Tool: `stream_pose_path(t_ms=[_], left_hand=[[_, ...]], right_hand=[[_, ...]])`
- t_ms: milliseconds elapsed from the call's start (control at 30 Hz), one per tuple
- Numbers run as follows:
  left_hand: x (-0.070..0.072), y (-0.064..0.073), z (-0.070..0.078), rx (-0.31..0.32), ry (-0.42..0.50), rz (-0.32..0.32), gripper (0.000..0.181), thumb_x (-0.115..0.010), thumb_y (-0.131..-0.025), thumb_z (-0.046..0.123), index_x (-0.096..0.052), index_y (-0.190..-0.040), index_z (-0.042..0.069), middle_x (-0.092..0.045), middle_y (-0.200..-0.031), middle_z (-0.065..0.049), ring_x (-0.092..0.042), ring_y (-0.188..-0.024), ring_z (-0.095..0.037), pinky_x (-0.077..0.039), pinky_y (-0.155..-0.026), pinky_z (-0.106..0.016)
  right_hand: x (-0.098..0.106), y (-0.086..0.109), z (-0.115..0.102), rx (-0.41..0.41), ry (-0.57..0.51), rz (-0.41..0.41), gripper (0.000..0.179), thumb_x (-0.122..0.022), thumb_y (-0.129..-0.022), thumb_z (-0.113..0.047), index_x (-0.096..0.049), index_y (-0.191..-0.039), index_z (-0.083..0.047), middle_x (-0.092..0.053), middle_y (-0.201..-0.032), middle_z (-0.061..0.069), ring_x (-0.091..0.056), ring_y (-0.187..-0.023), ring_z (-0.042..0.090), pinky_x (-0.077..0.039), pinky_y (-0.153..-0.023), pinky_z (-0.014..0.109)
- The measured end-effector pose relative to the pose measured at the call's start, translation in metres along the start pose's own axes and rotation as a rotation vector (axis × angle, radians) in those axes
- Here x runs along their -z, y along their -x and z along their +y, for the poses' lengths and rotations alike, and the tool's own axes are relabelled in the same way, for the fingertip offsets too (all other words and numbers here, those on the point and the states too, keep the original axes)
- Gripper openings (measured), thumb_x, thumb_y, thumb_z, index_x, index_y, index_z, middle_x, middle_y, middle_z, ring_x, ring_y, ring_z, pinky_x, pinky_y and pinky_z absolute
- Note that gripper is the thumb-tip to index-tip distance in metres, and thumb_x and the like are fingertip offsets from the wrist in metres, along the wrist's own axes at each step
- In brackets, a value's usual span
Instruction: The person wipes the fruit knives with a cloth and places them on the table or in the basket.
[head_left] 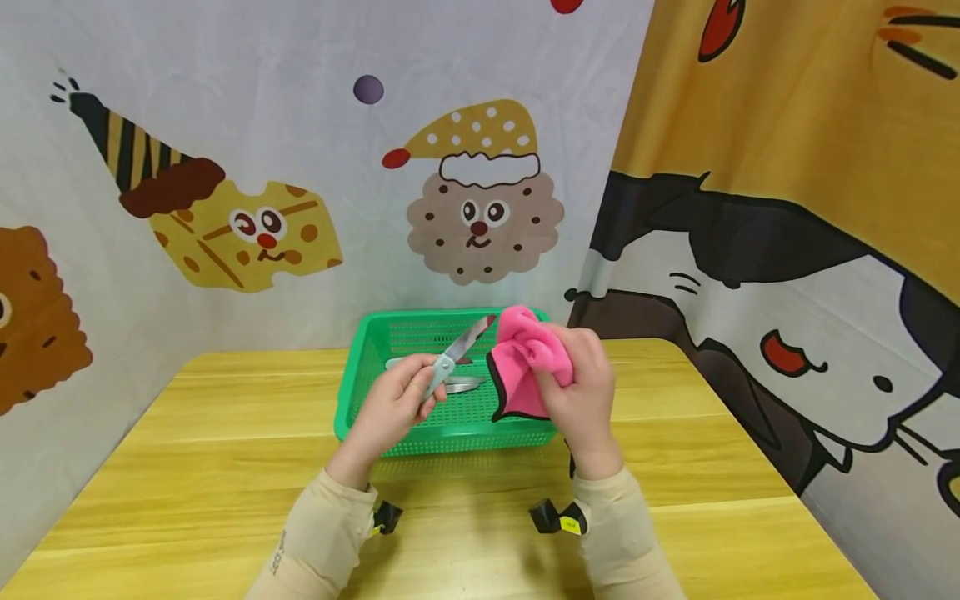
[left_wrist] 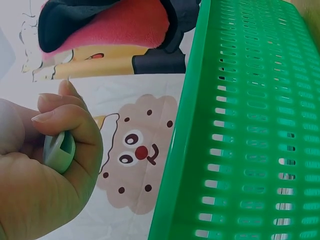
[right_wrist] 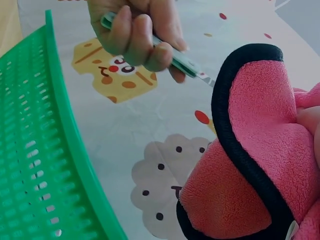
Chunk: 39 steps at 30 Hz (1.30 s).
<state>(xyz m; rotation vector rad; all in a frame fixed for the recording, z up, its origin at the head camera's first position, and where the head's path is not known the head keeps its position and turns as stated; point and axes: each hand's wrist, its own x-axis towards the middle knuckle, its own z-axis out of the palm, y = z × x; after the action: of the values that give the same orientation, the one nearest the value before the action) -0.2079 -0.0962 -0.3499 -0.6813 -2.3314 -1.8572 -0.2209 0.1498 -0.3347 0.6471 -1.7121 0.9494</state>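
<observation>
My left hand (head_left: pixel 393 396) grips a folding knife (head_left: pixel 443 367) by its pale green handle, its blade out and slanting up to the right. Dark red marks show near the blade's tip. In the left wrist view the handle's butt end (left_wrist: pixel 61 152) pokes out between curled fingers. A bunched pink cloth (head_left: pixel 519 379) with black edging is held in my right hand (head_left: pixel 588 387), just right of the blade tip. The right wrist view shows the cloth's folds (right_wrist: pixel 260 115) overlapping the blade. Both hands are over a green plastic basket (head_left: pixel 347 400).
Inside the basket lie more knives (head_left: pixel 463 384), partly hidden behind the left hand. The basket stands on a wood-grain table (head_left: pixel 247 433) near its back edge. A cartoon-printed curtain (head_left: pixel 300 100) hangs behind, and a yellow one (head_left: pixel 787 108) hangs on the right.
</observation>
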Motion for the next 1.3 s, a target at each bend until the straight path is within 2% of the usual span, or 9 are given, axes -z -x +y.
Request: stream_pose_path(t_ms=[133,200,300,500,633,800,933,1100,1300], left_hand=[[-0.002,0.0,0.002,0.01,0.002,0.0,0.025,-0.043,-0.108,0.015,-0.062,-0.115,0.001,-0.06,-0.081,-0.012,-0.047,-0.056,-0.012,-0.036,-0.047,-0.019],[-0.003,0.001,0.003,0.009,0.009,0.0,0.024,-0.043,-0.107,0.014,-0.062,-0.115,0.001,-0.06,-0.08,-0.012,-0.047,-0.056,-0.012,-0.036,-0.046,-0.02],[-0.006,0.001,0.004,-0.001,0.01,-0.003,0.023,-0.043,-0.107,0.013,-0.062,-0.115,0.001,-0.059,-0.08,-0.011,-0.047,-0.056,-0.012,-0.037,-0.047,-0.02],[-0.009,0.005,0.007,-0.013,-0.024,0.012,0.021,-0.044,-0.107,0.014,-0.062,-0.111,0.004,-0.053,-0.068,-0.007,-0.045,-0.053,-0.013,-0.037,-0.047,-0.022],[-0.01,0.007,0.008,-0.023,-0.056,0.035,0.02,-0.044,-0.107,0.013,-0.062,-0.109,0.005,-0.049,-0.063,-0.004,-0.043,-0.051,-0.013,-0.036,-0.046,-0.022],[-0.012,0.007,0.009,-0.061,-0.107,0.076,0.02,-0.044,-0.106,0.009,-0.063,-0.109,0.004,-0.047,-0.06,0.0,-0.042,-0.049,-0.01,-0.038,-0.046,-0.022],[-0.013,0.008,0.008,-0.084,-0.149,0.085,0.019,-0.046,-0.105,0.007,-0.065,-0.107,0.004,-0.047,-0.059,0.002,-0.043,-0.049,-0.009,-0.039,-0.046,-0.022],[-0.014,0.008,0.008,-0.086,-0.15,0.057,0.019,-0.046,-0.106,0.009,-0.065,-0.106,0.006,-0.055,-0.068,0.0,-0.046,-0.051,-0.01,-0.042,-0.046,-0.023],[-0.016,0.008,0.007,-0.092,-0.16,0.035,0.019,-0.047,-0.105,0.008,-0.065,-0.105,0.006,-0.059,-0.074,-0.002,-0.046,-0.054,-0.01,-0.039,-0.044,-0.022]], right_hand=[[-0.005,0.002,-0.004,0.049,0.022,-0.056,0.03,-0.068,-0.094,-0.033,-0.073,-0.112,-0.009,-0.06,-0.089,0.01,-0.055,-0.077,0.023,-0.043,-0.059,0.029],[-0.007,0.004,-0.006,0.067,0.026,-0.088,0.025,-0.069,-0.091,-0.023,-0.073,-0.113,-0.011,-0.058,-0.087,0.009,-0.054,-0.073,0.021,-0.042,-0.055,0.03],[-0.011,0.005,-0.011,0.111,0.04,-0.145,0.029,-0.069,-0.086,-0.013,-0.073,-0.115,-0.015,-0.058,-0.086,0.008,-0.054,-0.069,0.021,-0.043,-0.053,0.032],[-0.02,0.009,-0.018,0.222,0.103,-0.226,0.032,-0.068,-0.091,-0.013,-0.069,-0.121,-0.021,-0.057,-0.084,0.009,-0.053,-0.066,0.023,-0.045,-0.054,0.035],[-0.025,0.013,-0.021,0.246,0.128,-0.233,0.039,-0.071,-0.085,-0.006,-0.07,-0.12,-0.024,-0.058,-0.084,0.01,-0.054,-0.066,0.024,-0.044,-0.053,0.036],[-0.029,0.018,-0.025,0.244,0.136,-0.259,0.046,-0.073,-0.08,-0.003,-0.071,-0.119,-0.026,-0.059,-0.088,0.009,-0.057,-0.07,0.024,-0.046,-0.056,0.037],[-0.03,0.021,-0.024,0.221,0.136,-0.257,0.042,-0.07,-0.082,-0.004,-0.071,-0.118,-0.025,-0.06,-0.089,0.009,-0.058,-0.073,0.025,-0.048,-0.059,0.038],[-0.029,0.019,-0.016,0.186,0.12,-0.218,0.031,-0.074,-0.085,-0.012,-0.071,-0.114,-0.021,-0.06,-0.088,0.01,-0.058,-0.073,0.026,-0.049,-0.06,0.039],[-0.02,0.015,-0.004,0.117,0.142,-0.134,0.032,-0.068,-0.083,-0.006,-0.072,-0.112,-0.021,-0.057,-0.086,0.011,-0.055,-0.071,0.026,-0.045,-0.055,0.04]])
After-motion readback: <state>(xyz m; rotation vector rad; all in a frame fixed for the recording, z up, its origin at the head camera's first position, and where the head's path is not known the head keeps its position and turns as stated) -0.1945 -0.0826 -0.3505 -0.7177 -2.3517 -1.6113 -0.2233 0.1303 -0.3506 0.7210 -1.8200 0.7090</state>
